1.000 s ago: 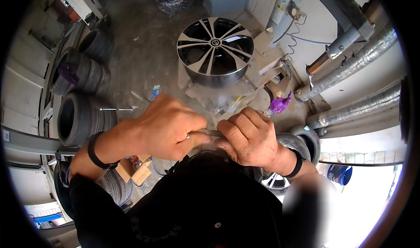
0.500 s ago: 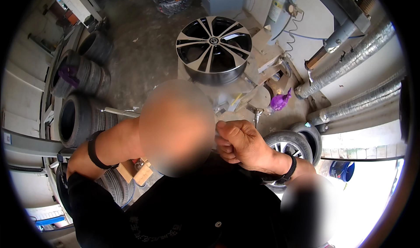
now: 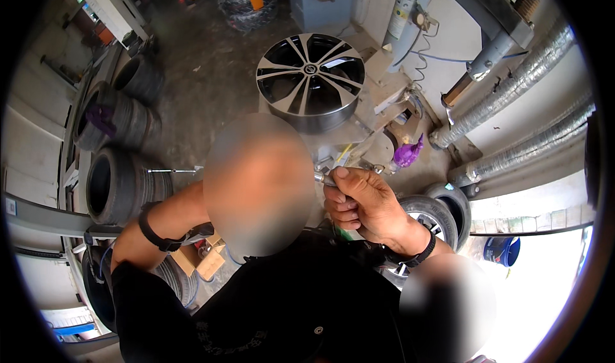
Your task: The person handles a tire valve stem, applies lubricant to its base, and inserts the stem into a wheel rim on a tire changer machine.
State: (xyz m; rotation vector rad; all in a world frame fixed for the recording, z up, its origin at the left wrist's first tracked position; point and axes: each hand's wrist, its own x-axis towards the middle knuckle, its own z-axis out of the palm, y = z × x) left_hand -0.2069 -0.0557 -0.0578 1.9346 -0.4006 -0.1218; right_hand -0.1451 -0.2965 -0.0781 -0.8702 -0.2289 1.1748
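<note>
A blurred patch covers my left hand [image 3: 259, 177], so its fingers and anything in them are hidden. Out of the patch's left side sticks a thin metal rod [image 3: 174, 170]. My right hand [image 3: 362, 199] is closed at chest height, thumb on top, around a short silver metal piece [image 3: 325, 179] that points left into the patch. Whether rod and piece are one tool I cannot tell. Beyond both hands, a black and silver alloy wheel rim [image 3: 310, 74] without a tyre lies face up on a grey machine stand, touched by neither hand.
Tyres [image 3: 109, 182] stand in rows along the left. An open cardboard box [image 3: 198, 260] sits below my left forearm. To the right are a purple bag [image 3: 408, 151], a tyred wheel [image 3: 430, 221], a blue bucket [image 3: 502, 251] and a machine arm [image 3: 500, 36].
My right hand has shifted slightly right, and the silver piece now shows at its thumb. The rod at left has turned closer to level. The wheel rim sits slightly lower in view.
</note>
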